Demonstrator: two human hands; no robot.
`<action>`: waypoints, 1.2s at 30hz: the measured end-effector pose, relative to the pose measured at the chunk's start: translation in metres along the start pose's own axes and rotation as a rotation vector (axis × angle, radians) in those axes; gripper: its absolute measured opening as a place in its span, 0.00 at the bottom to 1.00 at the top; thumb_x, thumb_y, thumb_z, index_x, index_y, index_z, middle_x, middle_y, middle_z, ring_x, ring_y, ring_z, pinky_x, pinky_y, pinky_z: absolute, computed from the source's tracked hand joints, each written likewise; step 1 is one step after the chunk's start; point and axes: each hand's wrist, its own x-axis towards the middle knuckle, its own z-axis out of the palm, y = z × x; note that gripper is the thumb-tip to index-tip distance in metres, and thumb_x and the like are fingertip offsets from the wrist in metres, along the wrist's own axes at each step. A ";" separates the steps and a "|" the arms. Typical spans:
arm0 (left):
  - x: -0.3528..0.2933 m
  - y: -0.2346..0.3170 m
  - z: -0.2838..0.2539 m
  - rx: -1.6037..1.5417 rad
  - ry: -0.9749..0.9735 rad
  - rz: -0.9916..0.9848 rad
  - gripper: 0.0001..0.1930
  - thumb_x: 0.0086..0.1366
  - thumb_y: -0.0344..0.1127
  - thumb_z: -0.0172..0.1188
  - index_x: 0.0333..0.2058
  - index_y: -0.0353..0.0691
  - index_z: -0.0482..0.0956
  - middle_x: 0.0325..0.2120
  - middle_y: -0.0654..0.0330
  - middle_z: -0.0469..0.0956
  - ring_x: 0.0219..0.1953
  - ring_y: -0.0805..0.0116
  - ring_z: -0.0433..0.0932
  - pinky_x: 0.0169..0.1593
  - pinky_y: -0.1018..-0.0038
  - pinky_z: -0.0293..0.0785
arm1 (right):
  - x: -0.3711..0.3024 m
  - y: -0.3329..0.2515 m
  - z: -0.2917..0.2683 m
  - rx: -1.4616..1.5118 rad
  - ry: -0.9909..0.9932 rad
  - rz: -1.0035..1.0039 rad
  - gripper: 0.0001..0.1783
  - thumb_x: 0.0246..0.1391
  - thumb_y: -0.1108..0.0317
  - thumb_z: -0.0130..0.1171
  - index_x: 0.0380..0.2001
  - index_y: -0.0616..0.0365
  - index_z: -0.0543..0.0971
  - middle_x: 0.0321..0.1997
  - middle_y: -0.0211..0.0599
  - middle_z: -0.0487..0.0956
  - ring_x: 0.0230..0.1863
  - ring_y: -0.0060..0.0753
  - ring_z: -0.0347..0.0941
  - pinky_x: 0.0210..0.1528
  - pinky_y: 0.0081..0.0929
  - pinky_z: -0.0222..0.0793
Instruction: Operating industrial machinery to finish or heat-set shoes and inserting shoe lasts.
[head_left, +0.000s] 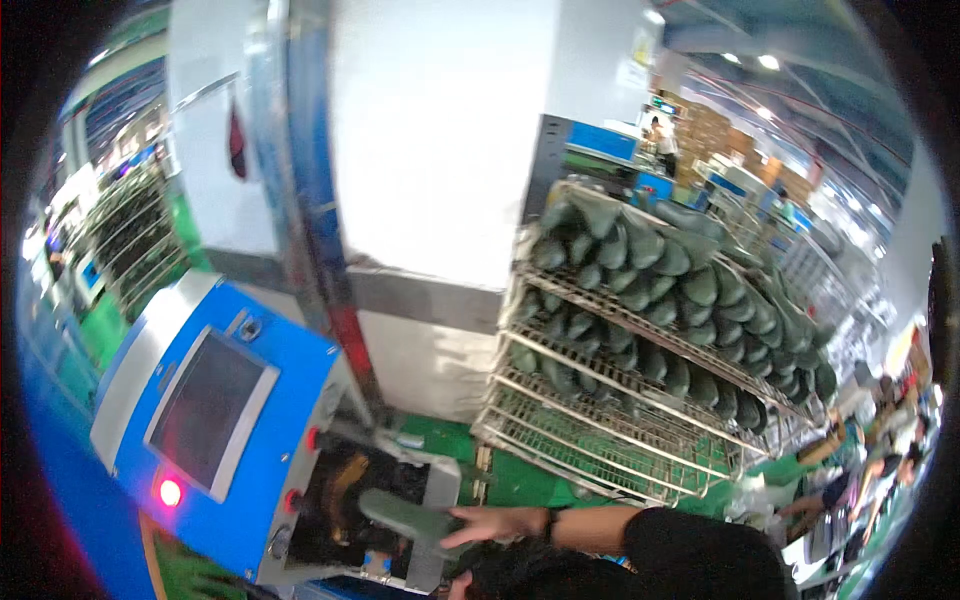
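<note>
My right hand (492, 524) reaches in from the lower right in a black sleeve (690, 550). Its fingers are at the near end of a dark green sole-shaped piece (405, 516), seemingly gripping it. That piece lies over the dark work opening (345, 490) of a blue and silver machine. Only a small part of my left hand (461, 586) shows at the lower edge, its fingers mostly hidden behind a dark shape. The machine's blue panel (290, 370) carries a dark screen (208, 410), a glowing red light (170, 492) and red buttons (292, 500).
A metal rack (600, 450) on the right holds rows of dark green, shoe-shaped pieces (640, 260). Behind the machine stand a white wall (440, 140) and a blue-edged post (315, 180). The floor (530, 480) is green. Several people (880, 470) are blurred at far right.
</note>
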 end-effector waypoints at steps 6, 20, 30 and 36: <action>-0.015 0.024 -0.014 0.040 -0.214 -0.041 0.32 0.68 0.61 0.53 0.57 0.38 0.74 0.51 0.55 0.78 0.51 0.61 0.76 0.49 0.63 0.76 | 0.004 -0.032 0.001 0.594 -0.100 -0.095 0.44 0.55 0.49 0.65 0.69 0.56 0.63 0.66 0.37 0.70 0.64 0.33 0.65 0.67 0.30 0.57; -0.041 0.071 0.111 0.586 0.417 0.158 0.33 0.66 0.64 0.54 0.44 0.33 0.82 0.28 0.60 0.77 0.29 0.68 0.71 0.36 0.68 0.70 | -0.208 0.185 -0.240 2.082 0.529 -0.840 0.33 0.61 0.47 0.52 0.55 0.67 0.68 0.35 0.53 0.78 0.29 0.38 0.79 0.29 0.31 0.81; -0.106 0.047 0.005 0.257 0.259 0.436 0.21 0.62 0.41 0.64 0.50 0.36 0.78 0.43 0.58 0.81 0.44 0.60 0.79 0.47 0.66 0.77 | -0.179 0.268 -0.353 1.805 0.762 -0.904 0.17 0.65 0.56 0.50 0.35 0.62 0.68 0.24 0.30 0.63 0.22 0.25 0.61 0.25 0.20 0.58; -0.230 -0.002 -0.048 -0.107 0.473 0.810 0.23 0.55 0.25 0.67 0.51 0.32 0.78 0.49 0.58 0.76 0.42 0.71 0.77 0.45 0.74 0.74 | -0.143 0.283 -0.310 1.317 0.687 -0.449 0.10 0.68 0.63 0.50 0.31 0.53 0.72 0.22 0.32 0.68 0.20 0.28 0.58 0.24 0.32 0.57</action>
